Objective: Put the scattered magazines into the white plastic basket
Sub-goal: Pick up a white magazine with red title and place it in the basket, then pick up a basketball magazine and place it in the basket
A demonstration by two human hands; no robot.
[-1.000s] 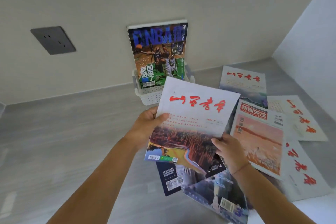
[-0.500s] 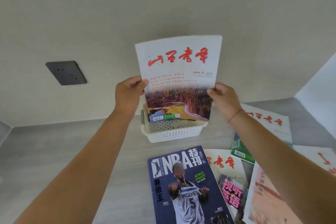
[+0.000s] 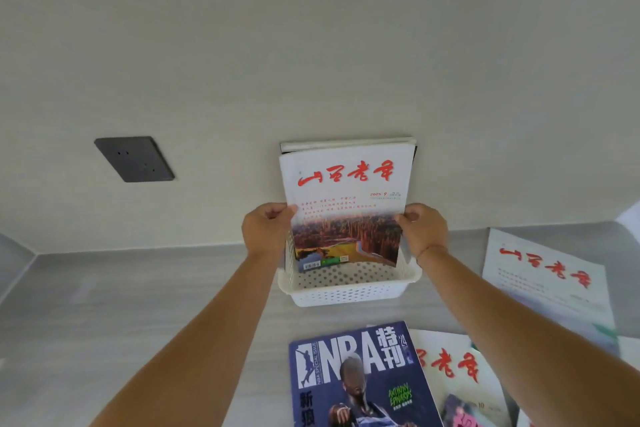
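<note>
We see a soft, even daylight with no harsh glare; the wall [image 3: 311, 45] reads flat and pale. Faint shadows sit under the white basket [image 3: 349, 295] and beside the forearms on the grey worktop [image 3: 138, 305]. The wide lens bends the worktop's back edge and stretches the arms toward the lower corners. The red title on the held magazine [image 3: 346, 191] stays legible, though its small print blurs, and the frame looks slightly soft overall.
</note>
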